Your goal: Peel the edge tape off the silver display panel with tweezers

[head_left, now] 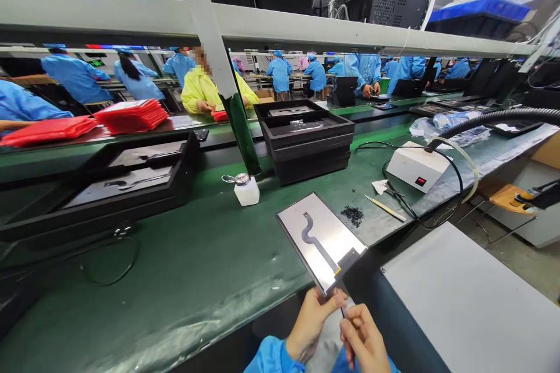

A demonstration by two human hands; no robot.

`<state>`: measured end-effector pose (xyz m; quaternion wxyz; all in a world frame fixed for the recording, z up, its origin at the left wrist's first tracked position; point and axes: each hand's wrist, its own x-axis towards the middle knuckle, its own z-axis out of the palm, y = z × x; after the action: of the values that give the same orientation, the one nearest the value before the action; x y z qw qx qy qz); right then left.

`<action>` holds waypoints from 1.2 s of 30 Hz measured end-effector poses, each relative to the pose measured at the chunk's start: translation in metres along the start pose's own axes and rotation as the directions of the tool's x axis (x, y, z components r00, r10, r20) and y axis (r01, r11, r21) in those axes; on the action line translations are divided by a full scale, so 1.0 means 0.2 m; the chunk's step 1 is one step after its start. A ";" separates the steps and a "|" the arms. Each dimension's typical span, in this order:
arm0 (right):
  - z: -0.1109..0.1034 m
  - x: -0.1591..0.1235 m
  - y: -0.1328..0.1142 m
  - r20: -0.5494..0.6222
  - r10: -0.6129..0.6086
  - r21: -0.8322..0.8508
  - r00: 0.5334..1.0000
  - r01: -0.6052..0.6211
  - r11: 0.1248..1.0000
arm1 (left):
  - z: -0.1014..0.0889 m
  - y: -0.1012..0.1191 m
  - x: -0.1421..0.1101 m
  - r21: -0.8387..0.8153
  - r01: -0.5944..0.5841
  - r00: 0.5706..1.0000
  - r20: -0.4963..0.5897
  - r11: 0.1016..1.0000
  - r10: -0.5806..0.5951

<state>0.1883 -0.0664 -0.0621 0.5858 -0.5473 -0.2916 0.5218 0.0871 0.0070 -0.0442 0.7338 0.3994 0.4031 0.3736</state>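
Observation:
A flat display panel (295,220) with a silvery back is tilted over the front edge of the green bench. A curved grey ribbon cable (321,249) lies across its back, and a black patch covers its near right corner. My left hand (310,322) is closed on the panel's near corner, thumb on top. Just right of it, my right hand (366,339) is closed, its fingertips pinched at a thin dark strip below the panel's edge. What that strip is cannot be made out.
Beyond the panel lie black scraps (352,215), a yellow-handled pen-like tool (385,208) and a white box (419,166) with a hose. A small white bottle (247,191) stands before stacked black trays (306,145). Another tray (184,178) holds panels at left. A shelf beam (306,22) crosses overhead.

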 end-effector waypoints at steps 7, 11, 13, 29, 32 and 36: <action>0.00 0.02 -0.02 0.065 0.084 0.067 0.994 -0.088 0.994 | -0.01 0.06 -0.02 0.033 -0.015 0.996 0.093 0.999 0.012; 0.00 0.02 -0.01 0.104 0.126 0.102 0.987 -0.136 0.985 | -0.02 0.08 -0.01 0.058 -0.001 0.995 0.098 0.998 -0.005; -0.01 0.02 -0.01 0.104 0.096 0.099 0.990 -0.106 0.989 | -0.01 0.06 0.00 0.064 -0.005 0.998 0.065 0.998 0.001; -0.02 0.07 0.04 0.210 0.108 0.103 0.972 -0.131 0.986 | -0.06 0.01 0.02 0.116 -0.021 0.999 0.048 0.993 0.016; -0.02 0.06 0.02 0.216 0.109 0.105 0.970 -0.134 0.985 | -0.06 0.01 0.02 0.107 -0.022 0.999 0.041 0.994 0.018; 0.01 0.07 0.00 0.258 0.162 0.111 0.953 -0.195 0.974 | -0.07 0.06 -0.02 0.077 -0.011 0.997 0.083 0.997 0.005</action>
<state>0.1899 -0.0527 -0.0647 0.5310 -0.4613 -0.2755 0.6553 0.0696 0.0124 -0.0381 0.7322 0.4445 0.3848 0.3437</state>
